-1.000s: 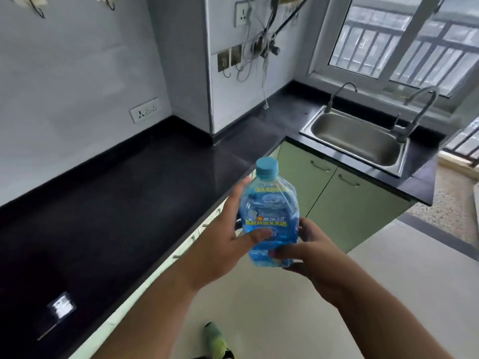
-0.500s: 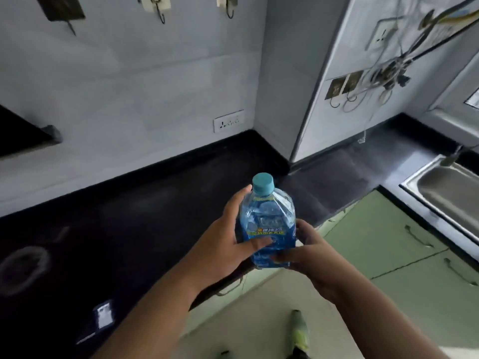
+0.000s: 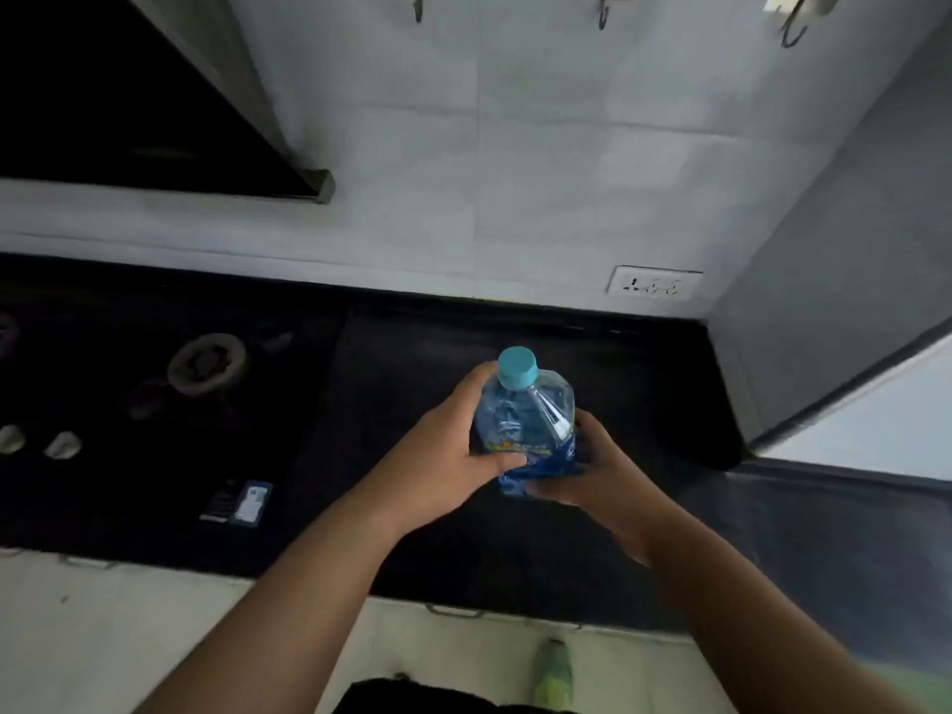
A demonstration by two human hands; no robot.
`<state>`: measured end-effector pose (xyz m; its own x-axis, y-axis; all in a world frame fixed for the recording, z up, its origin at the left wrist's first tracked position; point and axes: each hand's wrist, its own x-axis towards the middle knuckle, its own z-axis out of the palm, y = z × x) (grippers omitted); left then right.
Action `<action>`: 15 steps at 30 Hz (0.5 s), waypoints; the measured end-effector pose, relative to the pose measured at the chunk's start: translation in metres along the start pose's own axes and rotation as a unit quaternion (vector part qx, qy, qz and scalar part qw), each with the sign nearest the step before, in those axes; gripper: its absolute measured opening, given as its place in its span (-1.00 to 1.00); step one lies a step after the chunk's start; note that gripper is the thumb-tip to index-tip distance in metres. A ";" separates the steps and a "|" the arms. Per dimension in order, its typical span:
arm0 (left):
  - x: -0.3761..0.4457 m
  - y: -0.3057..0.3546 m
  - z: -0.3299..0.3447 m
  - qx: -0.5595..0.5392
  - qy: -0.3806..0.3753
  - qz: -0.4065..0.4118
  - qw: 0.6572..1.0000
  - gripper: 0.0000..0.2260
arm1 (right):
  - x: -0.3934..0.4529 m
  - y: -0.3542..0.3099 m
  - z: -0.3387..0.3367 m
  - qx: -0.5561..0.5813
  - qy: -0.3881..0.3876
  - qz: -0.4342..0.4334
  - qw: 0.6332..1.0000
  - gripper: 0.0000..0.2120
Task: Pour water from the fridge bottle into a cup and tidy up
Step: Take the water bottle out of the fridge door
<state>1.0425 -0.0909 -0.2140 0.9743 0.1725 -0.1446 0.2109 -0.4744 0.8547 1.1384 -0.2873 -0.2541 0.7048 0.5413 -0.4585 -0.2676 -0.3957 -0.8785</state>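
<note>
My left hand (image 3: 443, 456) and right hand (image 3: 592, 471) both grip the capped bottle (image 3: 525, 425), upright above the dark counter (image 3: 592, 353). Over the last second I've turned away from the sink; the stove burner (image 3: 208, 363) now shows at left. I see no cup yet, so I judge pouring hasn't begun.
</note>
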 end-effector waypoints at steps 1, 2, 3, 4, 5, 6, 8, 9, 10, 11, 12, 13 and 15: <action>0.006 0.000 0.005 0.006 0.006 -0.002 1.000 -0.19 | 0.010 0.000 -0.007 -0.026 -0.004 -0.007 1.000 -0.07; 0.011 0.001 0.011 0.013 0.013 -0.005 1.000 -0.20 | 0.020 0.001 -0.013 -0.054 -0.007 -0.012 0.998 -0.01; 0.018 0.002 0.017 0.022 0.021 -0.008 0.999 -0.21 | 0.030 0.003 -0.018 -0.083 -0.011 -0.015 0.996 0.03; 0.025 0.002 0.023 0.034 0.029 -0.014 0.999 -0.21 | 0.041 0.005 -0.022 -0.112 -0.016 -0.018 0.993 0.03; 0.032 0.001 0.028 0.046 0.035 -0.020 0.998 -0.21 | 0.050 0.007 -0.026 -0.135 -0.019 -0.019 0.990 0.00; 0.040 -0.001 0.032 0.056 0.037 -0.026 0.997 -0.20 | 0.058 0.009 -0.028 -0.149 -0.024 -0.021 0.988 -0.03; 0.054 -0.008 0.038 0.072 0.035 -0.040 0.996 -0.19 | 0.073 0.016 -0.031 -0.159 -0.032 -0.020 0.986 -0.07; 0.061 -0.011 0.041 0.078 0.030 -0.044 0.995 -0.19 | 0.078 0.020 -0.031 -0.163 -0.032 -0.017 0.986 -0.09; 0.068 -0.015 0.044 0.086 0.023 -0.049 0.995 -0.19 | 0.084 0.024 -0.031 -0.168 -0.027 -0.011 0.985 -0.10; 0.074 -0.018 0.046 0.094 0.014 -0.055 0.994 -0.17 | 0.088 0.029 -0.031 -0.174 -0.019 -0.007 0.985 -0.11; 0.081 -0.022 0.049 0.104 0.004 -0.061 0.993 -0.15 | 0.093 0.033 -0.029 -0.183 -0.007 -0.005 0.983 -0.12; 0.087 -0.027 0.052 0.111 -0.006 -0.066 0.992 -0.12 | 0.097 0.038 -0.028 -0.190 0.006 -0.002 0.982 -0.12; 0.099 -0.038 0.060 0.117 -0.017 -0.072 0.990 -0.10 | 0.102 0.045 -0.026 -0.198 0.023 0.006 0.980 -0.14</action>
<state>1.1354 -0.1079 -0.2903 0.9337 0.2266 -0.2771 0.3574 -0.6345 0.6854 1.2156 -0.2691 -0.3367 0.7341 0.5053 -0.4536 -0.0066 -0.6626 -0.7489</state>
